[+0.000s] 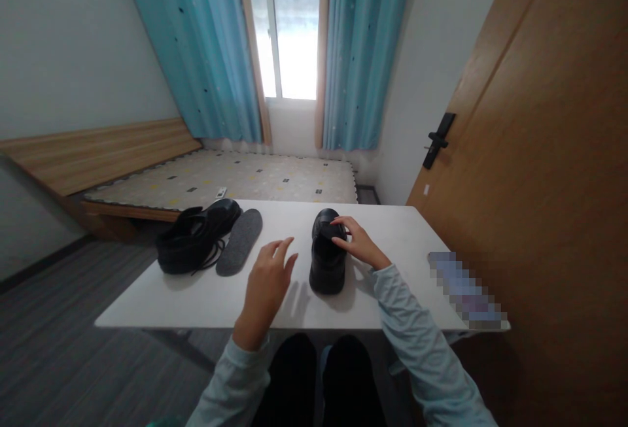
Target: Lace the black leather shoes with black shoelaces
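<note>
R hand (pixel 354 241) pinches insole (pixel 330 231) at black shoe (pixel 327 263); L hand (pixel 267 280) open, hovering beside it.

bare table (pixel 392 244) right of the near shoe (pixel 328 257); second shoe (pixel 196 237), insole (pixel 239 242) crowd left.

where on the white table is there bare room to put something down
Bare patches on the table: the right part between the right shoe and the blurred item, and the near-left corner in front of the left shoe and insole. It is crowded between insole and right shoe, where the left hand hovers.
</note>
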{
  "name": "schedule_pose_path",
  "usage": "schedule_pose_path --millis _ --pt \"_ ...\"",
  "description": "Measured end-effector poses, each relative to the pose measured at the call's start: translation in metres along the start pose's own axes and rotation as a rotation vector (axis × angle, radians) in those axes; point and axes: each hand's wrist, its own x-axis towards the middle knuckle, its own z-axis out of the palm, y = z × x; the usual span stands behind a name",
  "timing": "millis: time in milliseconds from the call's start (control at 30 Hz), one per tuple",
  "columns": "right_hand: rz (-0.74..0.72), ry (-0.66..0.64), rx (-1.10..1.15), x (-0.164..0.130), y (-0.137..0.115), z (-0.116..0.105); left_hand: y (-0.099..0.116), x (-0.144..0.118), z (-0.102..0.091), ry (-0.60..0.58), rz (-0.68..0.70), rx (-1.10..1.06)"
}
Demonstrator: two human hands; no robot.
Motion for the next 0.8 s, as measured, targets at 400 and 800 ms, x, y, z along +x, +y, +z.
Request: schedule_pose_path --millis 400,800 --pt "-0.009 0.015 -0.003 -0.003 0.001 -0.004 -0.081 -0.015 0.002 -0.256 -0.278 0.387" --pt "0.004 0.014 -0.003 -0.004 0.002 -0.004 -0.082 -0.002 -0.017 -0.032 -0.39 0.431"
